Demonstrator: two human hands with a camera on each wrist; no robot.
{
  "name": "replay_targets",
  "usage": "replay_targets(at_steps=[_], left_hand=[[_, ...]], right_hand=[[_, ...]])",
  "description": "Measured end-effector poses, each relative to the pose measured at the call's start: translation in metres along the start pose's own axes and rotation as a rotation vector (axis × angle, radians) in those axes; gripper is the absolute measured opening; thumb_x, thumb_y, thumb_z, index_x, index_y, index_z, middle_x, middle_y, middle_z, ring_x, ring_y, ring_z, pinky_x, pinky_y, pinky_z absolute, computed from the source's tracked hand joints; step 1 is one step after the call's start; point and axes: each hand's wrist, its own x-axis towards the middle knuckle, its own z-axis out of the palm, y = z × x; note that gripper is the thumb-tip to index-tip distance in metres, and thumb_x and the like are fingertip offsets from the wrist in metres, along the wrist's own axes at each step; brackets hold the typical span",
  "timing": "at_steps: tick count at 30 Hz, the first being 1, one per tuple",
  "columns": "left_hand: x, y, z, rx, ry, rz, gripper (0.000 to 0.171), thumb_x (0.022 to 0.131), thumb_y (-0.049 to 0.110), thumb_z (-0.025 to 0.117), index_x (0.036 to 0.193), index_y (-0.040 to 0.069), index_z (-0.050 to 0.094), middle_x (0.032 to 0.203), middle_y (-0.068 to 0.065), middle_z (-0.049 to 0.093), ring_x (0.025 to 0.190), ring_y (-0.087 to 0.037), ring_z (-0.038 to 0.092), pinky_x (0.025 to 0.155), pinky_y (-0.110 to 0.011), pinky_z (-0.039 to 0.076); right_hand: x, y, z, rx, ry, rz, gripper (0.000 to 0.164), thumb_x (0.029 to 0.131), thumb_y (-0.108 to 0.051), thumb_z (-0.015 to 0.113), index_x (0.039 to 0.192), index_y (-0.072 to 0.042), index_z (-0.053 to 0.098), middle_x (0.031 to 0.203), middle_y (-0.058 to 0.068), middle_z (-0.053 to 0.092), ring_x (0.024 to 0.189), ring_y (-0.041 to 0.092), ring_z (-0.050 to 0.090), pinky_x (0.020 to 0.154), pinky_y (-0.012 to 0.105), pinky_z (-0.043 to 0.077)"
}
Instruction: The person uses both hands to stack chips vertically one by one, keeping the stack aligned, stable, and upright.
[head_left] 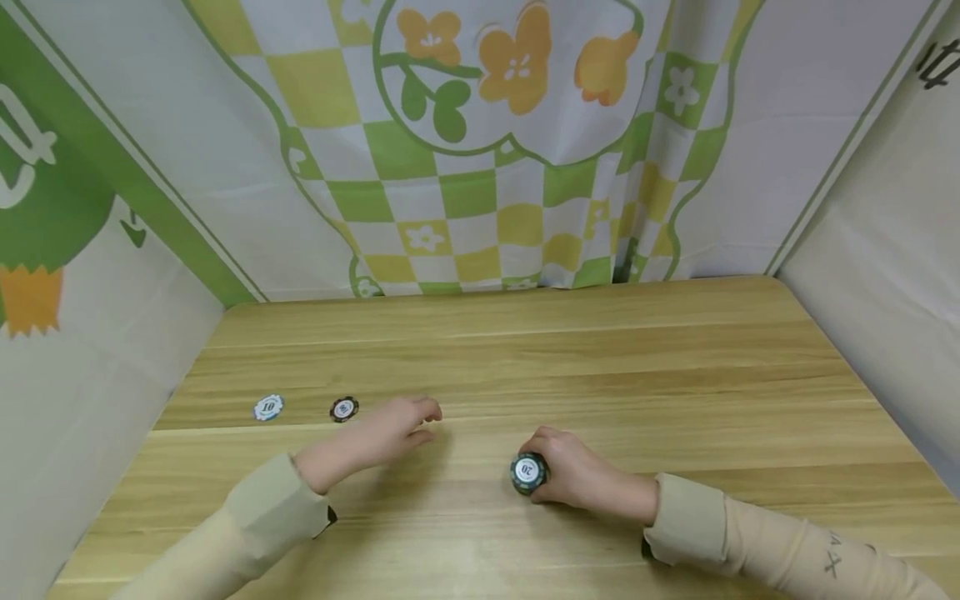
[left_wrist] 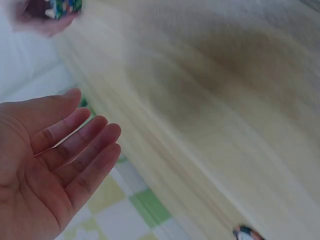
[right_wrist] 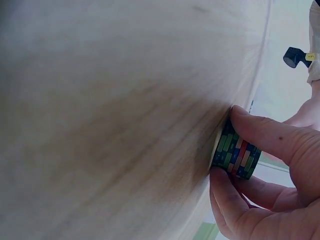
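Note:
A short stack of poker chips point(head_left: 528, 472) is gripped by my right hand point(head_left: 573, 471) right of the table's middle. Its top chip is dark green with a white centre reading 20. In the right wrist view, thumb and fingers hold the sides of the stack point(right_wrist: 236, 154), whose edges show green, blue, red and beige bands. My left hand point(head_left: 382, 437) hovers over the table with loosely bent fingers and an empty palm, as the left wrist view shows. Left of it lie a dark chip point(head_left: 344, 409) and a light blue and white chip point(head_left: 268, 407) marked 10.
The wooden table point(head_left: 637, 358) ends at a checked, flowered curtain point(head_left: 465, 192) at the back. White cloth walls stand on the left and right. A small black device point(right_wrist: 296, 57) sits at the left sleeve in the right wrist view.

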Motion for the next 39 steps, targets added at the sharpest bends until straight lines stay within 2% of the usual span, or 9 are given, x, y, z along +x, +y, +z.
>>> replay_targets(at_steps=[4,8,13,20,26,32,39], left_hand=[[-0.01,-0.009,-0.009,0.012,0.032,-0.074,0.019,0.083,0.01,0.064,0.101,0.003,0.06,0.098,-0.009,0.063,0.087,-0.023,0.061,0.07,-0.034,0.05],[-0.019,-0.019,-0.017,0.013,0.1,-0.12,0.02,0.083,0.009,0.064,0.102,0.003,0.06,0.098,-0.01,0.063,0.087,-0.023,0.061,0.071,-0.035,0.05],[-0.03,-0.034,-0.029,-0.021,0.137,-0.172,0.02,0.084,0.007,0.062,0.103,0.0,0.059,0.099,-0.014,0.063,0.087,-0.026,0.06,0.072,-0.037,0.05],[-0.046,-0.061,-0.043,-0.041,0.145,-0.275,0.022,0.085,0.006,0.061,0.105,-0.004,0.057,0.1,-0.018,0.062,0.087,-0.03,0.06,0.072,-0.041,0.05],[-0.058,-0.088,-0.05,-0.047,0.167,-0.32,0.021,0.084,0.002,0.06,0.101,-0.009,0.056,0.097,-0.025,0.06,0.084,-0.035,0.059,0.073,-0.046,0.048],[-0.07,-0.109,-0.049,-0.068,0.138,-0.407,0.026,0.086,0.005,0.058,0.105,-0.012,0.054,0.102,-0.03,0.057,0.086,-0.038,0.058,0.074,-0.048,0.047],[-0.082,-0.13,-0.046,-0.08,0.11,-0.474,0.029,0.086,0.006,0.057,0.107,-0.014,0.051,0.104,-0.033,0.054,0.087,-0.041,0.056,0.072,-0.048,0.047]], right_hand=[[0.0,0.001,0.0,0.003,0.0,-0.004,0.045,0.055,-0.008,0.084,0.094,0.001,0.063,0.089,0.005,0.059,0.083,0.019,0.057,0.076,0.03,0.049],[0.0,0.001,0.0,0.007,-0.002,0.002,0.045,0.055,-0.008,0.083,0.095,0.001,0.063,0.089,0.004,0.059,0.083,0.018,0.057,0.076,0.03,0.049],[0.0,0.0,0.0,0.009,-0.001,0.006,0.046,0.055,-0.008,0.084,0.095,0.0,0.063,0.089,0.005,0.059,0.084,0.019,0.057,0.076,0.03,0.049],[0.0,-0.001,-0.002,0.013,-0.006,-0.001,0.045,0.056,-0.008,0.084,0.095,0.001,0.063,0.089,0.005,0.059,0.083,0.018,0.057,0.076,0.029,0.049],[-0.001,-0.001,-0.003,0.024,-0.016,0.008,0.045,0.056,-0.007,0.084,0.096,0.001,0.062,0.09,0.005,0.059,0.084,0.018,0.057,0.076,0.029,0.049],[-0.001,-0.001,-0.004,0.033,-0.031,0.015,0.045,0.057,-0.007,0.084,0.096,0.001,0.062,0.09,0.005,0.058,0.084,0.018,0.057,0.076,0.029,0.049],[-0.002,-0.001,-0.004,0.038,-0.03,0.017,0.045,0.057,-0.006,0.083,0.096,0.001,0.062,0.09,0.005,0.058,0.084,0.018,0.057,0.075,0.029,0.049]])
